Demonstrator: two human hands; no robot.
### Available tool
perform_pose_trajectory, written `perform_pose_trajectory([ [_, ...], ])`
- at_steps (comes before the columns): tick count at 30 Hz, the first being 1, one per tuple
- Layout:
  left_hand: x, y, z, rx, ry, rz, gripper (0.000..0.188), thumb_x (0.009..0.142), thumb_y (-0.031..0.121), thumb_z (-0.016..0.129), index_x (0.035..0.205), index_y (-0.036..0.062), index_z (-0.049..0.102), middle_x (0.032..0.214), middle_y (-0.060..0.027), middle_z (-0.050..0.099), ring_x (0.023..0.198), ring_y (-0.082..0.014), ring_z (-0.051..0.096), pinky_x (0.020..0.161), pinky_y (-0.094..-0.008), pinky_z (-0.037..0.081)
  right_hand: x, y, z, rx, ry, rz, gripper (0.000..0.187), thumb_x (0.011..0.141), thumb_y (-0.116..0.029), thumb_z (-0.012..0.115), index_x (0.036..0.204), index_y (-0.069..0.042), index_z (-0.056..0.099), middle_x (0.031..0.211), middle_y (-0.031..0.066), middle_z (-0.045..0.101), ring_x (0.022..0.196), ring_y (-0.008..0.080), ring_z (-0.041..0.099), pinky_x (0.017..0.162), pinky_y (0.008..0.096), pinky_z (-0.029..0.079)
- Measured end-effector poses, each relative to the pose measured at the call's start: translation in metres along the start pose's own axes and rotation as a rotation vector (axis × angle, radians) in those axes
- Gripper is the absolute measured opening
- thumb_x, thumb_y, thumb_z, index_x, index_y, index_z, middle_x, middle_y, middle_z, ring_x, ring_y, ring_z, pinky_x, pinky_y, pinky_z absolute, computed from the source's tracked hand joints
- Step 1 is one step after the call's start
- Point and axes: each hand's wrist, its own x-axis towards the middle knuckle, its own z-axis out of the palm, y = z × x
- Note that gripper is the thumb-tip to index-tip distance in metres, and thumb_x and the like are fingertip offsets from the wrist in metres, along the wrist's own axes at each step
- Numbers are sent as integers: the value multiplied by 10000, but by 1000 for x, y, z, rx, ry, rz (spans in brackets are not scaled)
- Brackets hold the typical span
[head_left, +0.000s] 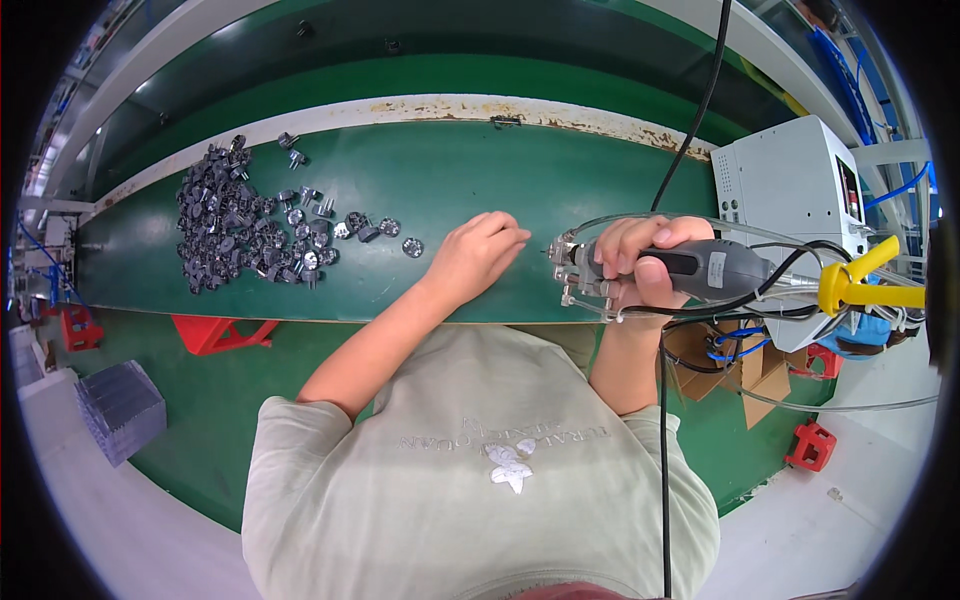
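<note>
My right hand (655, 255) is wrapped around a dark grey electric screwdriver (735, 268), which lies level over the right part of the green bench (420, 165). At the tool's left end is a clear plastic and metal head (572, 265), pointing towards my other hand. My left hand (478, 255) is just above the bench in front of me, its fingers drawn together; whatever they hold, if anything, is hidden. To its left lies a single small round part (412, 247), with a large heap of similar dark parts (215, 225) farther left.
At the right end stands a white machine box (785, 185). Black cables and a clear hose run from the screwdriver past a yellow holder (865, 285). Below the bench are a cardboard box (765, 385), a red stool (220, 332) and a grey bin (122, 410).
</note>
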Motion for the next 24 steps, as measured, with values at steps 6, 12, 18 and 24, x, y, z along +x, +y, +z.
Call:
perform_pose_trajectory([
  [6,-17,16,-3,217,3,107,259,773,50,710,1031,68,698,1012,-51,652,911,-242,626,768,-378,515,-1,0,-1,-16,12,-12,357,820,21,729,1062,-34,472,665,103,565,522,174,525,513,336,486],
  [12,-16,28,-26,45,0,-31,365,752,85,720,1112,67,664,1131,-66,626,1006,-269,594,854,-402,472,0,1,-1,-21,12,-9,354,818,26,728,1056,-32,474,667,106,576,523,178,536,513,336,496],
  [18,-6,11,-17,19,-125,-110,351,758,136,746,1096,90,667,1080,-56,608,1030,-264,565,890,-394,446,-3,6,8,-15,33,24,343,806,26,744,1023,-29,484,645,94,570,522,179,548,503,325,497],
  [24,-4,17,-17,6,-73,-109,313,744,163,767,1032,85,672,1024,-40,588,979,-253,566,853,-386,446,-6,9,2,-66,-4,66,323,849,-51,728,1054,-56,478,661,100,574,517,190,548,513,354,489],
])
